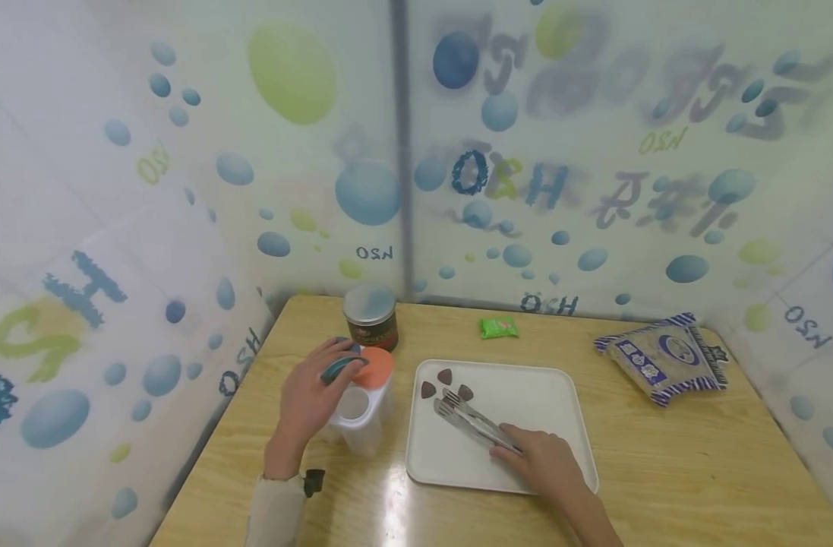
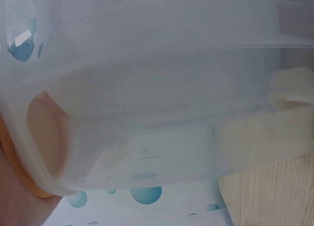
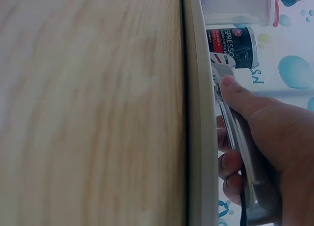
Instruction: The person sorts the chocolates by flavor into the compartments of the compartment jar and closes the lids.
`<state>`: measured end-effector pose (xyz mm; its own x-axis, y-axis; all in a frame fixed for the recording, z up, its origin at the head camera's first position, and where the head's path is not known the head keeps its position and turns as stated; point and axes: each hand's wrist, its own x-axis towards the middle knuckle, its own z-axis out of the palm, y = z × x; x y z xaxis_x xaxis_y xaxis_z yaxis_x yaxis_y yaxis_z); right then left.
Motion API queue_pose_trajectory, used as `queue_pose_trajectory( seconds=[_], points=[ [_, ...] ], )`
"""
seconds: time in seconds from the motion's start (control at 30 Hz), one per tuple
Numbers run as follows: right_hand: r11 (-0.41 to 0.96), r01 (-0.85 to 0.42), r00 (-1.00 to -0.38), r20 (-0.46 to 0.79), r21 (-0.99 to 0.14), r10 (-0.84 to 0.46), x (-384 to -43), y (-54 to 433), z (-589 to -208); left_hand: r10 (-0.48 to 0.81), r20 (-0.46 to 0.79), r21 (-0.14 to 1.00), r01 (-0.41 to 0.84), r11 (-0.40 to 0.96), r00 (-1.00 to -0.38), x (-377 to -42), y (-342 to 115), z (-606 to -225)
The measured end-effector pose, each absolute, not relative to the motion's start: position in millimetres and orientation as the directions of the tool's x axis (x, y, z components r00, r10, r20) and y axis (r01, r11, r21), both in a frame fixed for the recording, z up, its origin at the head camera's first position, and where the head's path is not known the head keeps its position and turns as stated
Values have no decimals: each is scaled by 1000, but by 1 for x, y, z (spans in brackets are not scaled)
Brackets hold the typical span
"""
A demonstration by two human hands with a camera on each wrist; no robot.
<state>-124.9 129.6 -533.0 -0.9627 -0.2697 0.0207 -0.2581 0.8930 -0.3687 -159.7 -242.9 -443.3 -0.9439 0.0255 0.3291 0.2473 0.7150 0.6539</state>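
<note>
My left hand (image 1: pixel 310 391) is over a translucent plastic container (image 1: pixel 363 437) and pinches a teal lid (image 1: pixel 337 368) between thumb and fingers. Beside the lid, an orange lid (image 1: pixel 375 370) covers part of the container top, and a round opening (image 1: pixel 354 403) shows at the near side. The container wall (image 2: pixel 171 88) fills most of the left wrist view. My right hand (image 1: pixel 542 460) grips metal tongs (image 1: pixel 481 425), their tips pointing left over a white tray (image 1: pixel 525 387). Close to the tips lie three dark brown triangular pieces (image 1: pixel 445 376).
Behind the container stands a dark tin (image 1: pixel 373 334) with a silver lid, its label reading espresso. A small green packet (image 1: pixel 499 327) lies beyond the tray. At the right is a blue-edged snack bag (image 1: pixel 669 358). Printed walls (image 1: pixel 594 190) close off the table's back and sides.
</note>
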Motion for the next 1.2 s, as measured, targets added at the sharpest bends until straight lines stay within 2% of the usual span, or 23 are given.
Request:
queue_pose_trajectory(
  seconds=[0.33,0.53,0.67,0.9,1.03,1.2],
  points=[
    [870,-245,-967,40,-428,-252,-125,128,-528,16,329,652,240,719,-944,-160,-243,-441],
    [796,-325,-945,148,-512,-291,-124,119,-508,15,336,653,244,717,-942,-160,-244,-441],
    [732,-436,-900,271,-524,-342,-121,105,-494,12,342,653,246,717,-940,-160,-244,-442],
    [639,-615,-784,444,-463,-434,-120,78,-480,11,343,657,249,712,-939,-160,-243,-443],
    [618,-668,-738,474,-415,-479,-120,64,-476,9,350,645,247,723,-937,-160,-243,-443],
    [616,-689,-721,454,-383,-524,-119,51,-474,20,353,637,256,728,-935,-159,-243,-443]
  ],
)
